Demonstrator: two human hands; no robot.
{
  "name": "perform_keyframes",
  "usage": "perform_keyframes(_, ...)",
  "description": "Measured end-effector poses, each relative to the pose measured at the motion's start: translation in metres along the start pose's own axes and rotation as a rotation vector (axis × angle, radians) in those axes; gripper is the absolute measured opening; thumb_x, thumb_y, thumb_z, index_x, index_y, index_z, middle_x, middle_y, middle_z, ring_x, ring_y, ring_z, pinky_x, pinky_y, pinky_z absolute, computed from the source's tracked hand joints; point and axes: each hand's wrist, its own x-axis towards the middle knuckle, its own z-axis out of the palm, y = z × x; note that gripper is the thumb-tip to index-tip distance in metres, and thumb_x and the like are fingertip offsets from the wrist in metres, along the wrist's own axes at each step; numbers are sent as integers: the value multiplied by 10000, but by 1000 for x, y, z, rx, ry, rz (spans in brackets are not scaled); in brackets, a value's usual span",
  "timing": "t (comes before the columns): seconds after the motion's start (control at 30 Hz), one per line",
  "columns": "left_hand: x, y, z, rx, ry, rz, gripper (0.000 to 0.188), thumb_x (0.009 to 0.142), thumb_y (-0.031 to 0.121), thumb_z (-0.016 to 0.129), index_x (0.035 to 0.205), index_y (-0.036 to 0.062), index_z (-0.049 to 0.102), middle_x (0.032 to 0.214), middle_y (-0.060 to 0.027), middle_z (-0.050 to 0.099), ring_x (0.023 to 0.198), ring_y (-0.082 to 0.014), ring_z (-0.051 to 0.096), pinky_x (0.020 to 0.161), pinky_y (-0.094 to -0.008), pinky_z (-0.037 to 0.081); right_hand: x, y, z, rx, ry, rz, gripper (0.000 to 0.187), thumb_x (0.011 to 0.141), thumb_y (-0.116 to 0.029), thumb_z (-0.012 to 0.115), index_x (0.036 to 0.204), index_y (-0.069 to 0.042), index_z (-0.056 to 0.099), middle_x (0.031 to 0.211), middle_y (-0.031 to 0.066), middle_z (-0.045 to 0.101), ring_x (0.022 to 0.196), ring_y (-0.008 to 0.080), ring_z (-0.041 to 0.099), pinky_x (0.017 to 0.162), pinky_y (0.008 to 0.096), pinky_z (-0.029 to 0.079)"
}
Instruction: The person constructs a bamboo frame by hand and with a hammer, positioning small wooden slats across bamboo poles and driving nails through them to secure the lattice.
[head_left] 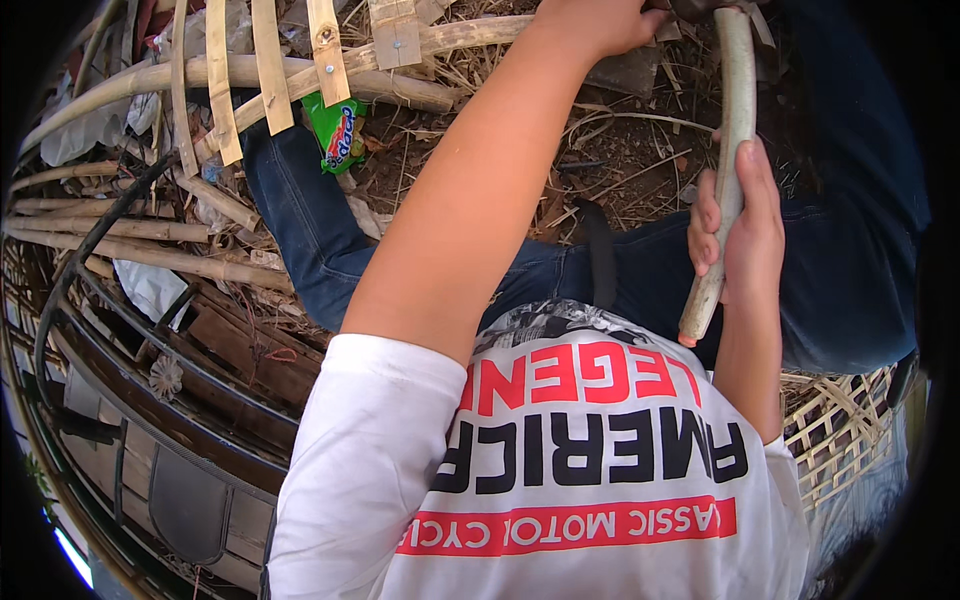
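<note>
My right hand (745,225) is wrapped round a long, pale wooden tool handle (735,110) that slants up to the top edge. The handle's upper end meets a dark tool head (700,6), mostly cut off by the frame, so the tool's kind is unclear. My left hand (600,22) reaches forward to the top edge, close to the tool head. Its fingers look curled, but most of them lie outside the picture and what they grip is hidden. Below the left hand, a flat greyish piece (628,72) lies on the ground.
Nailed bamboo slats (270,65) cross a bent bamboo pole (390,88) at the upper left. Beside my knee lies a green wrapper (338,130). Bamboo poles (130,228) and a black metal frame (75,265) crowd the left. At lower right is woven bamboo lattice (840,430).
</note>
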Motion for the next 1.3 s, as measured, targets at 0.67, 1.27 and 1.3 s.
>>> perform_keyframes(0.67,-1,16,-11,27,17,-123,498,651,315,843,1031,51,657,1070,-152,626,1068,-342,506,971,-471,336,-5,-5,-3,68,-37,8,357,1019,-442,427,1050,-87,444,541,23,401,323,98,370,293,245,327)
perform_keyframes(1.27,-16,22,-29,295,-113,8,770,643,499,811,1260,76,632,1381,-44,549,1432,-264,302,1132,-679,146,-1,-2,-1,-25,-54,58,331,1031,-427,399,1050,-98,420,553,21,415,337,100,384,300,252,345)
perform_keyframes(1.3,-14,25,-33,323,-81,13,782,639,495,815,1270,76,624,1390,-44,541,1434,-264,297,1135,-676,146,0,-2,-1,-14,-56,56,328,1030,-425,405,1046,-97,419,550,22,417,337,100,394,302,247,347)
